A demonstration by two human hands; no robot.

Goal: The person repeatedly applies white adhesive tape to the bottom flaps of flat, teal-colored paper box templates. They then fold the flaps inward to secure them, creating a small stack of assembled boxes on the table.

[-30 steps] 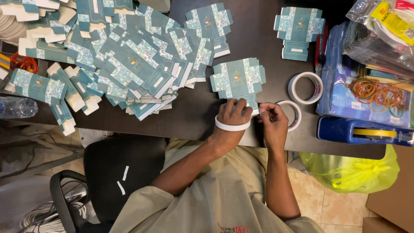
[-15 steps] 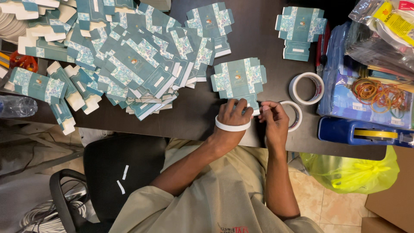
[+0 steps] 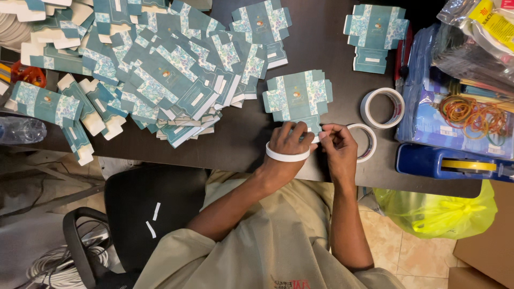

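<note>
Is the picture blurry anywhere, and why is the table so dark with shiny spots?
In the head view, most things look sharp: the flat teal box and both hands, left hand and right hand, are in focus. The dark table soaks up light. Glare shows on the plastic bags at the top right and faintly on the water bottle.

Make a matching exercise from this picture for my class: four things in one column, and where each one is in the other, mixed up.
Things:
1. tape roll
2. rubber bands
3. yellow bag
4. flat box

Places:
A. below the table edge, right
B. just beyond the left hand and right hand
C. around the left wrist
D. on the blue packet, right

Pairs: 1-C, 2-D, 3-A, 4-B
</note>
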